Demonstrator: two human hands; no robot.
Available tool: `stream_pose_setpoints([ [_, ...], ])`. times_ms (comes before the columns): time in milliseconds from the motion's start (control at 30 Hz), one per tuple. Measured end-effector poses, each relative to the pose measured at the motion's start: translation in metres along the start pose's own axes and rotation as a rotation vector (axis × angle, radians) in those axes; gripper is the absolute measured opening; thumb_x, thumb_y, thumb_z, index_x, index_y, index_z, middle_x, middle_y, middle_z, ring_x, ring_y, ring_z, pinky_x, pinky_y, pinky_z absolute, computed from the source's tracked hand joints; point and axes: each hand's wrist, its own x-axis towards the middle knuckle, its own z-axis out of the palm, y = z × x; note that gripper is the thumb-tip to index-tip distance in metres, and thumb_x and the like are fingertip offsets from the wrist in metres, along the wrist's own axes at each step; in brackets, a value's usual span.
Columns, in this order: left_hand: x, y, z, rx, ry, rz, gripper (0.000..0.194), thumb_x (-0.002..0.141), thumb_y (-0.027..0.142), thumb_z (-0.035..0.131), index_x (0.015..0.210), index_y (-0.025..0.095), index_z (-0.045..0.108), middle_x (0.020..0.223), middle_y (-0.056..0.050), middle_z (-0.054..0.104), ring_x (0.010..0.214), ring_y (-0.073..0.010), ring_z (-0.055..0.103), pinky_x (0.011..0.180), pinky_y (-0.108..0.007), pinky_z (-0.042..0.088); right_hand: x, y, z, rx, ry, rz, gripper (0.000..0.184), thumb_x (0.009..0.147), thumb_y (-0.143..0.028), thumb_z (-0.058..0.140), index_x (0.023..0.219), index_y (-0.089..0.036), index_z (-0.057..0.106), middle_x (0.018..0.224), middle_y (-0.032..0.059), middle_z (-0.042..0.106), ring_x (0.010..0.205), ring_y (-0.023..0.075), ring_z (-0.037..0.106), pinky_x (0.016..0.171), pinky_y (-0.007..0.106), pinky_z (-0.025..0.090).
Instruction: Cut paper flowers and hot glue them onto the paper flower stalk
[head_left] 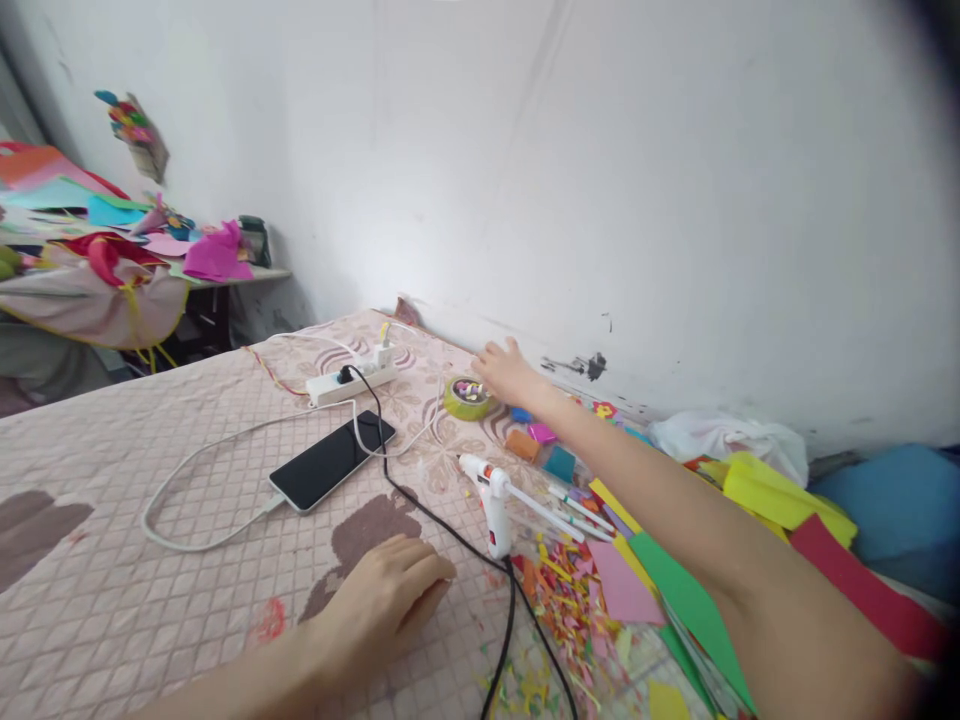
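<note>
My right hand (pixel 508 372) reaches far across the bed to a green tape roll (pixel 466 397) near the wall; its fingers are spread and touch the roll's far side, holding nothing that I can see. My left hand (pixel 390 592) rests palm down on the pink quilted bedcover (pixel 112 520), fingers loosely curled, empty. A white hot glue gun (pixel 491 495) stands on its stand between the two arms, with its black cord (pixel 510 600) running toward me. Small coloured foam blocks (pixel 536 440) lie beside my right forearm.
A phone (pixel 330 461) on a white cable lies left of the glue gun, with a white power strip (pixel 351 383) behind it. Coloured paper sheets (pixel 675 590), several marker pens (pixel 577 510) and paper scraps (pixel 559 590) cover the right side. A cluttered shelf (pixel 112 250) stands far left.
</note>
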Motion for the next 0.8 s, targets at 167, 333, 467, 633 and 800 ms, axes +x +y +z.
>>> stream_pose_setpoints([
  [167, 0.0, 0.0, 0.001, 0.01, 0.004, -0.007, 0.021, 0.091, 0.016, 0.039, 0.089, 0.018, 0.06, 0.079, -0.003, 0.065, 0.074, -0.0166, 0.059, 0.069, -0.029, 0.045, -0.021, 0.051, -0.047, 0.082, 0.044, 0.259, 0.022, 0.086, -0.024, 0.053, 0.105, -0.012, 0.055, 0.11, 0.0172, 0.058, 0.111, 0.0331, 0.043, 0.091, 0.046, 0.032],
  [333, 0.0, 0.002, 0.001, 0.023, -0.007, -0.002, 0.02, 0.09, 0.015, 0.04, 0.089, 0.019, 0.059, 0.081, -0.003, 0.066, 0.075, -0.0164, 0.06, 0.069, -0.028, 0.045, -0.05, 0.06, -0.012, 0.265, -0.05, 0.495, 0.023, 0.088, -0.029, 0.055, 0.104, -0.013, 0.058, 0.104, 0.0086, 0.061, 0.094, 0.0213, 0.058, 0.083, 0.041, 0.046],
  [467, 0.0, 0.003, 0.0, 0.029, -0.008, 0.02, 0.02, 0.091, 0.016, 0.039, 0.089, 0.019, 0.059, 0.08, -0.003, 0.066, 0.074, -0.0166, 0.06, 0.069, -0.028, 0.045, -0.048, 0.056, 0.031, 0.468, -0.088, 0.662, 0.03, 0.089, -0.03, 0.054, 0.115, -0.015, 0.054, 0.115, 0.0083, 0.057, 0.097, 0.0207, 0.059, 0.081, 0.041, 0.05],
  [633, -0.001, -0.003, 0.002, 0.029, -0.012, 0.005, 0.021, 0.091, 0.015, 0.037, 0.088, 0.019, 0.058, 0.079, -0.003, 0.065, 0.073, -0.0172, 0.06, 0.068, -0.03, 0.044, -0.026, 0.065, 0.058, 0.762, -0.128, 0.925, 0.029, 0.09, -0.03, 0.053, 0.115, -0.016, 0.054, 0.115, 0.0083, 0.057, 0.095, 0.0201, 0.059, 0.08, 0.04, 0.051],
  [800, -0.001, -0.004, 0.003, 0.026, -0.013, 0.01, 0.021, 0.091, 0.016, 0.037, 0.09, 0.019, 0.058, 0.079, -0.003, 0.064, 0.073, -0.0172, 0.059, 0.068, -0.03, 0.044, -0.014, 0.063, 0.071, 1.015, -0.171, 1.071, 0.031, 0.089, -0.03, 0.054, 0.116, -0.015, 0.053, 0.116, 0.0085, 0.056, 0.096, 0.0207, 0.059, 0.08, 0.041, 0.051],
])
